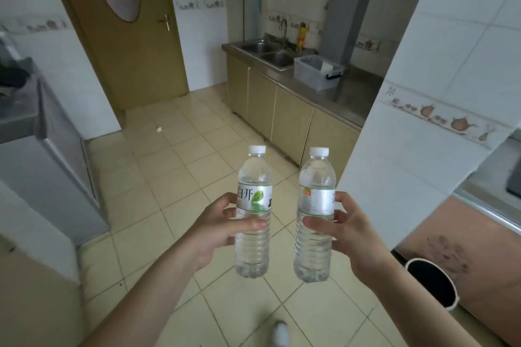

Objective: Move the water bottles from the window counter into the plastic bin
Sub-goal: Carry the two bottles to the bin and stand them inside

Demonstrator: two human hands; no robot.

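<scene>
I hold two clear water bottles upright over the tiled floor, both with white caps and white labels. My left hand grips the left water bottle around its middle. My right hand grips the right water bottle the same way. The plastic bin, translucent with a black handle clip, stands far ahead on the steel counter beside the sink, with something white inside it.
A double sink with a tap is set in the counter above beige cabinets. A tiled wall corner juts in on the right. A brown door is ahead left, a steel unit at left, a black bucket low right.
</scene>
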